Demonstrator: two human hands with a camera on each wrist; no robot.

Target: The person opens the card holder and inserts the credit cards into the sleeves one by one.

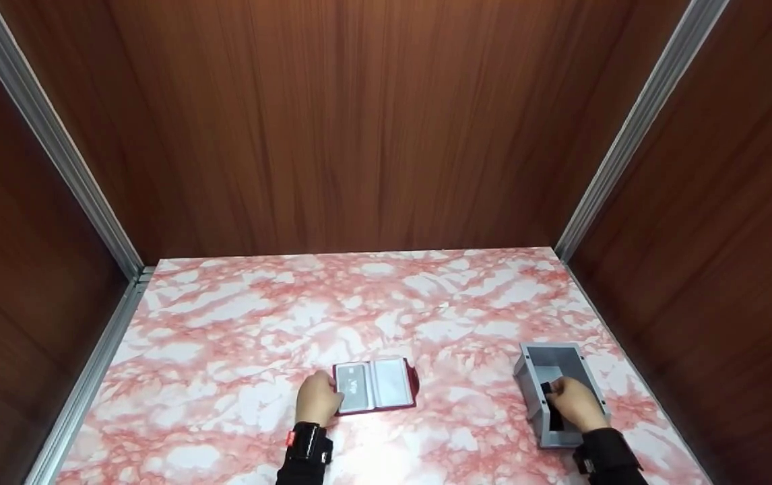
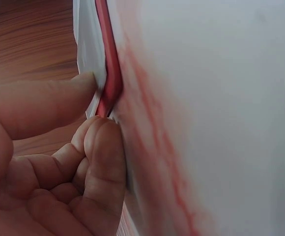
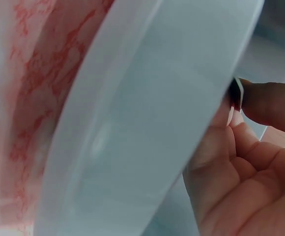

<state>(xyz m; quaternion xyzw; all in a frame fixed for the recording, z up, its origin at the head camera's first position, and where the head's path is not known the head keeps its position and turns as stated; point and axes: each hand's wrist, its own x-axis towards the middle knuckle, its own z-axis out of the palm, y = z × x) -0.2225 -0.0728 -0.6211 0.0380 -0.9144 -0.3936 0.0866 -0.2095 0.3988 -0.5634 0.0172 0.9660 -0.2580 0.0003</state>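
A red card holder [image 1: 393, 385] lies open on the table, with clear sleeves and a grey card [image 1: 354, 389] in its left side. My left hand [image 1: 317, 399] pinches the holder's left edge. In the left wrist view the thumb [image 2: 49, 105] is on the clear sleeves and the curled fingers are at the red cover [image 2: 112, 64]. At the right, my right hand [image 1: 574, 403] reaches into a grey open-topped box [image 1: 533, 391]. Between thumb and fingers it pinches a thin, dark, card-like piece [image 3: 237, 93], whose lower part is hidden by the box wall and the hand.
The red-and-white marbled tabletop [image 1: 258, 323] spreads between brown wood-grain panels [image 1: 332, 135] at the back and both sides. Metal corner posts [image 1: 642, 121] join the panels. The box stands close to the right panel.
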